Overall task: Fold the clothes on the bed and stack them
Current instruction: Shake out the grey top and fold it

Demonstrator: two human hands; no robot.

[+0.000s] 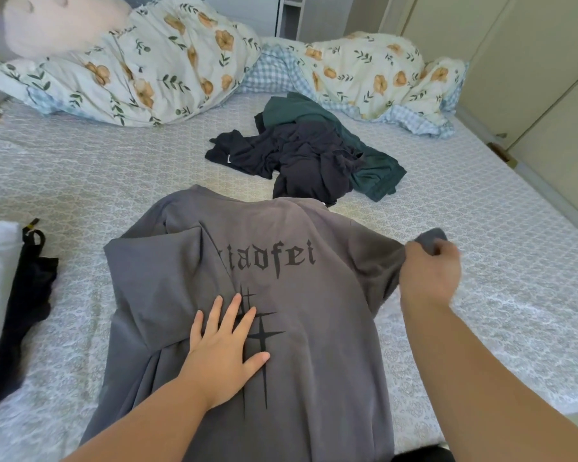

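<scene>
Here left hand [226,341] flat, fingers spread on grey T-shirt [314,328]; right hand [429,271] fisted on sleeve; folded sleeve hides print's start.

floral duvet [167,71], pink plush toy [57,21], wardrobe doors [514,61]

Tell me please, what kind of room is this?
Most likely a bedroom at home. A person folds a grey T-shirt on a bed with a patterned sheet, a floral duvet lies bunched at the far side, and tall cupboard doors stand to the right.
</scene>
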